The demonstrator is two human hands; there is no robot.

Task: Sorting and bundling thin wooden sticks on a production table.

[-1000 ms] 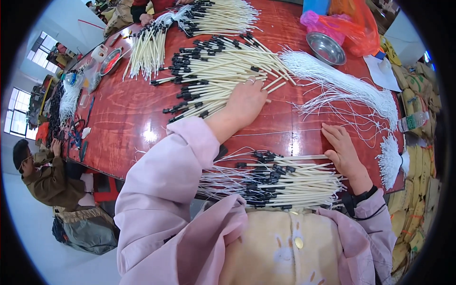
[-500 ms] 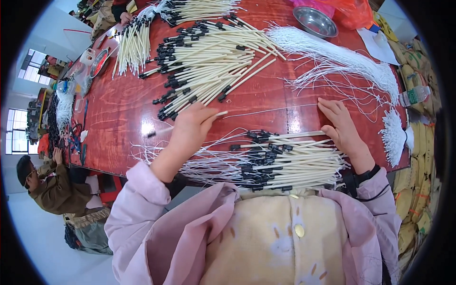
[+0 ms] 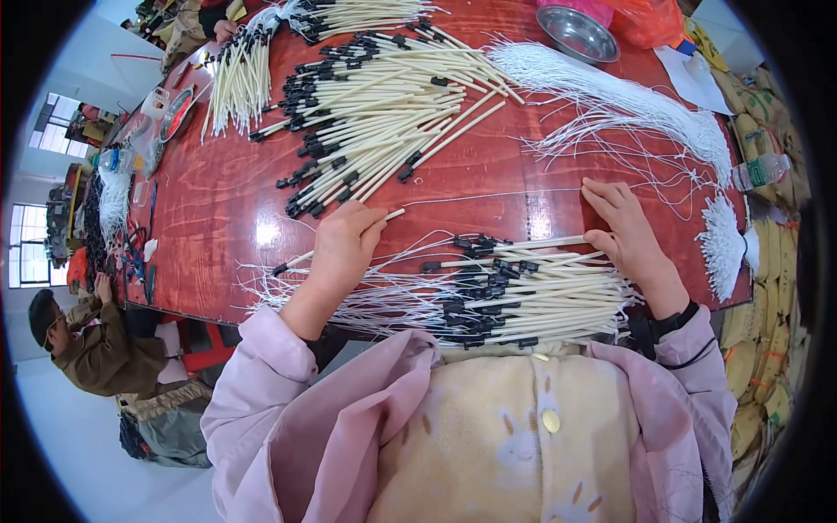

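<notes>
My left hand (image 3: 342, 246) is closed round a cream stick (image 3: 299, 260) with a black end piece, which slants up to the right through the fingers. From its right tip a thin white cord (image 3: 493, 196) runs across the table to my right fingertips. My right hand (image 3: 626, 228) is open, thumb and fingers apart, fingertips resting on the cord. Its thumb lies near the end of a stick in the near bundle. That bundle of cream sticks (image 3: 558, 301) with black end pieces and white cords lies just in front of me.
A large pile of sticks (image 3: 384, 113) fans out at the far middle. White cords (image 3: 602, 96) spread at the far right, below a metal bowl (image 3: 577, 35). A tied cord bundle (image 3: 720, 244) lies by the right edge. A co-worker (image 3: 96, 340) sits at the left.
My left hand has shifted slightly left and toward me with the stick, whose black end now shows sharply. My right hand has stayed nearly in place.
</notes>
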